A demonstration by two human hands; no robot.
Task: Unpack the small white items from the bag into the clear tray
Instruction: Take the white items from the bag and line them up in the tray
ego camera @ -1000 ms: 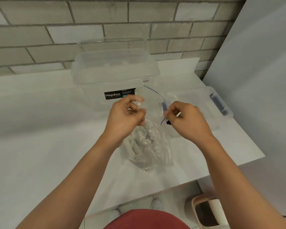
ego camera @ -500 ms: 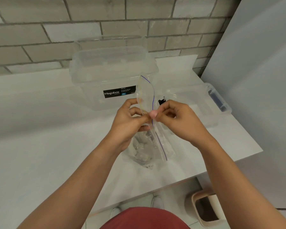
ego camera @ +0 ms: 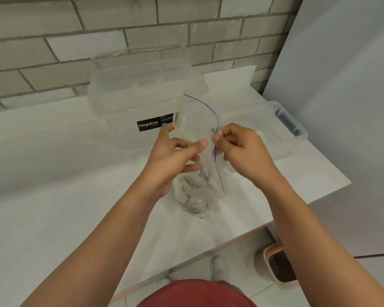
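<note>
- Bag [ego camera: 198,120]: clear zip bag with a blue seal line, standing upright on the white table [ego camera: 53,196] near its near edge; the mouth is held apart at the top.
- Small white items [ego camera: 192,191]: heaped in the bottom of the bag; none lie outside it.
- Left hand [ego camera: 175,156]: fingers curled, thumb and fingertips pinching the left lip of the bag's mouth.
- Right hand [ego camera: 239,149]: fingers curled, thumb and forefinger pinching the right lip at the blue line.
- Clear tray [ego camera: 266,120]: shallow, with a blue clip at its right end; on the table just right of the bag, beyond the right hand.
- Clear box [ego camera: 142,96]: large and lidded with a black "Megabox" label, standing beyond the bag against the brick wall [ego camera: 75,29].
- Bin [ego camera: 277,264]: beige, on the floor below the table's near right corner.
</note>
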